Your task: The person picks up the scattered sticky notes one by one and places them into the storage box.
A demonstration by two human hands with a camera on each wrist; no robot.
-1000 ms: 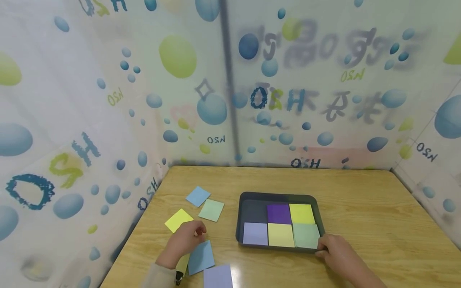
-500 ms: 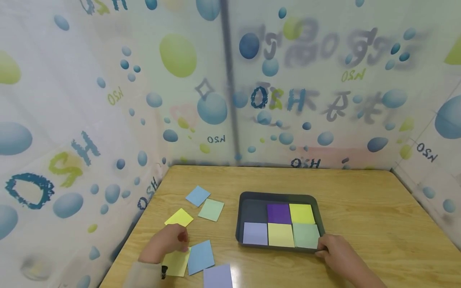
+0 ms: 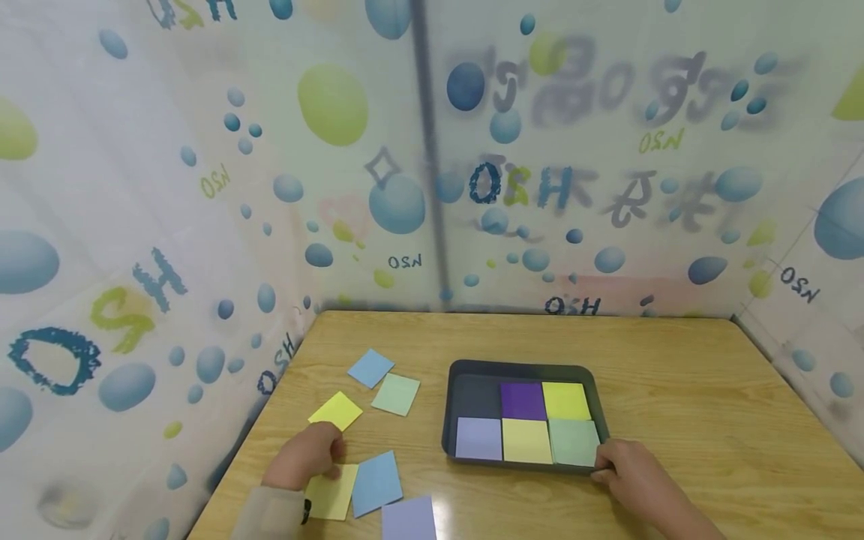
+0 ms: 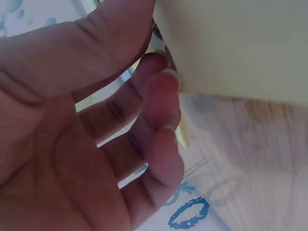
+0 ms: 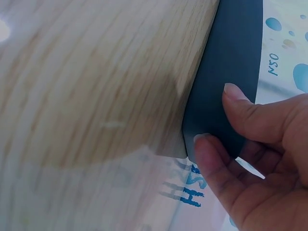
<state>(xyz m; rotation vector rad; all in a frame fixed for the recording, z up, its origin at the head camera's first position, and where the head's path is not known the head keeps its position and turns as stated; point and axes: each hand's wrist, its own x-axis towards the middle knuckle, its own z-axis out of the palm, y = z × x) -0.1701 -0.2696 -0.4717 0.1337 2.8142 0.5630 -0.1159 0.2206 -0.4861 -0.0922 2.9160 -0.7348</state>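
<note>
My left hand [image 3: 312, 455], loosely curled, is at the upper left edge of a pale yellow paper square [image 3: 333, 496]. In the left wrist view its fingertips [image 4: 162, 91] meet that square's edge; whether they pinch it is unclear. My right hand [image 3: 631, 476] grips the near right corner of a dark tray [image 3: 526, 466], thumb [image 5: 243, 108] against the wall. Inside the tray lie a purple square [image 3: 523, 400], a yellow one [image 3: 565, 400], a lavender one [image 3: 478, 438], a cream one [image 3: 526, 440] and a pale green one [image 3: 572, 442]. Its far left spot shows bare bottom.
Loose squares lie left of the tray on the wooden table [image 3: 688, 390]: light blue [image 3: 371, 368], pale green [image 3: 396, 394], bright yellow [image 3: 336, 410], blue [image 3: 377, 483] and lavender [image 3: 409, 517]. A printed curtain [image 3: 580, 225] surrounds the table's far side and flanks.
My left hand has moved left and slightly down to the pale yellow square, its thumb dropping lower onto it. The right hand and the tray have not moved.
</note>
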